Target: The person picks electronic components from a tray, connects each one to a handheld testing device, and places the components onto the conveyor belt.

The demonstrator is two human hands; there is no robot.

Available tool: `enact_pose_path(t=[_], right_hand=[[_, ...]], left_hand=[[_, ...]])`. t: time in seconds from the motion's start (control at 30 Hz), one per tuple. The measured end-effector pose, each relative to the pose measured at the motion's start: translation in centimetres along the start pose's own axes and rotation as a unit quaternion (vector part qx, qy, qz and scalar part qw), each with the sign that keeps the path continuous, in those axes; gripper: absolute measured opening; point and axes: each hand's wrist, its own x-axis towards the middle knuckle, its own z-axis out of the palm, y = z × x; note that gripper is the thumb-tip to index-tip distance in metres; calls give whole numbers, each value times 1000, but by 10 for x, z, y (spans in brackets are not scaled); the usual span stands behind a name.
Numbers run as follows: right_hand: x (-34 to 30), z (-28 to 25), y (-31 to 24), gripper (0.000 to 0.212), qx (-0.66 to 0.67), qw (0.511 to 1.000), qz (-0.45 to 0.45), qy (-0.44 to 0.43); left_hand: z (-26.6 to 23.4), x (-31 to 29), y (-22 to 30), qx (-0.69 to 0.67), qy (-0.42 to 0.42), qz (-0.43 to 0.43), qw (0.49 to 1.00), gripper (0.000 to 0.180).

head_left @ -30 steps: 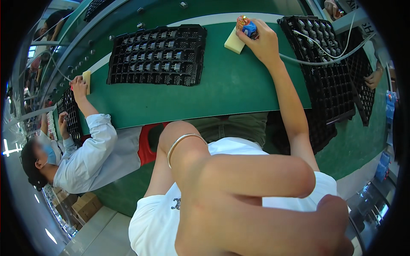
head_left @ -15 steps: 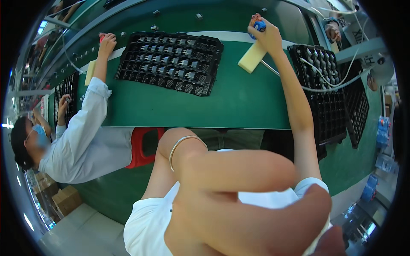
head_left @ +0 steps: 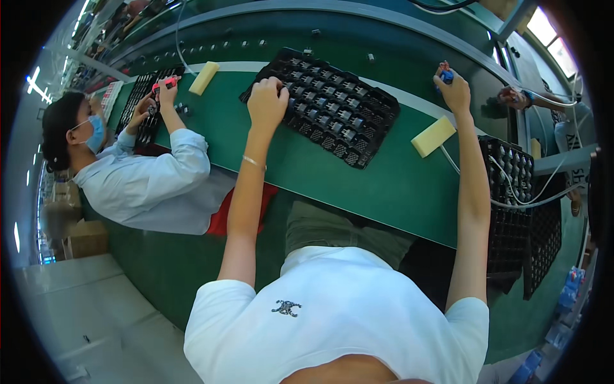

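Note:
My left hand (head_left: 267,105) lies over the left end of a black plastic tray (head_left: 366,152), its fingers curled at the tray's edge. Rows of small metal-and-dark parts (head_left: 330,109) sit in the tray's pockets, though some pockets at its right end hold none. Away to the right, my right hand (head_left: 455,96) is closed round a small blue hand tool (head_left: 446,77) with a reddish top. Below that hand rests a pale yellow block (head_left: 433,136), with a thin light hose (head_left: 450,160) running from beside it.
A masked co-worker (head_left: 141,166) on the left holds a red tool (head_left: 165,83) near another yellow block (head_left: 204,78). Small parts (head_left: 371,57) stand along the green strip behind the bench. Black trays (head_left: 508,237) are stacked at right, beneath hanging white hoses. Another person's hand (head_left: 513,97) shows there.
My left hand has gone from close before the camera to the tray's left end. The view has turned, shifting the bench. The co-worker's hands have come together. My right hand still holds the blue tool.

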Motion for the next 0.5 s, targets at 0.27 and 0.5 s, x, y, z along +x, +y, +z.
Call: enact_pose_path(t=[0.27, 0.5], right_hand=[[-108, -40, -46, 31, 240, 969, -3, 47], [-158, -49, -40, 32, 357, 927, 72, 87]], left_hand=[[33, 21, -20, 171, -88, -26, 981, 42], [14, 25, 7, -22, -40, -132, 990, 31]])
